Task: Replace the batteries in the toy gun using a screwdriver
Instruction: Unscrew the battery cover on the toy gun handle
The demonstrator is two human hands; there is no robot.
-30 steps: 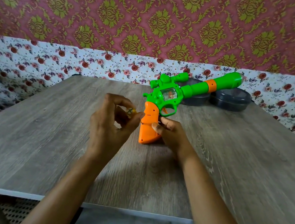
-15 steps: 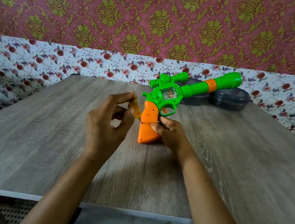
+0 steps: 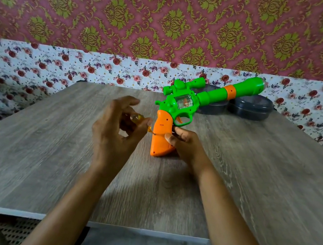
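Both hands work at the orange grip of a green plastic toy gun [image 3: 200, 99], which stands butt-down on the grey wood-grain table [image 3: 40, 166], barrel slanting up toward the far right. Left hand [image 3: 117, 136] pinches a small amber-handled screwdriver [image 3: 138, 118], its tip touching the grip's side. Right hand [image 3: 188, 146] clasps the grip from the other side. Two dark round lidded containers [image 3: 251, 108] sit behind the barrel.

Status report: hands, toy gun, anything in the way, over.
Left hand pinches screwdriver, tip at orange grip. Right hand holds toy gun, standing on its grip on table. Dark containers behind, nothing blocking.
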